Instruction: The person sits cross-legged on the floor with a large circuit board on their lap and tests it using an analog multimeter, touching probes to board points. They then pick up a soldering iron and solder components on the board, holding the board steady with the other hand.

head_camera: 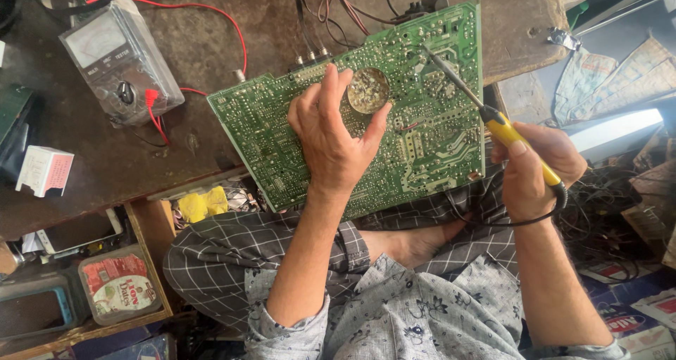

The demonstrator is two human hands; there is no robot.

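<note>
Cluttered tabletop point(211, 43) carries a meter point(120, 59) and a green circuit board point(422, 121). Left hand point(332, 138) pinches a round tin point(367, 90) on it; right hand point(536, 166) grips a yellow soldering iron point(493, 121), tip on the board.

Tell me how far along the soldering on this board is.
Done: the green board lies solder side up across the lap, wires attached at its top edge. In hand: the left hand holds a round tin on the board; the right hand holds a yellow iron, tip on the board's upper right. Left: cannot tell which joints remain. The meter sits aside.
</note>
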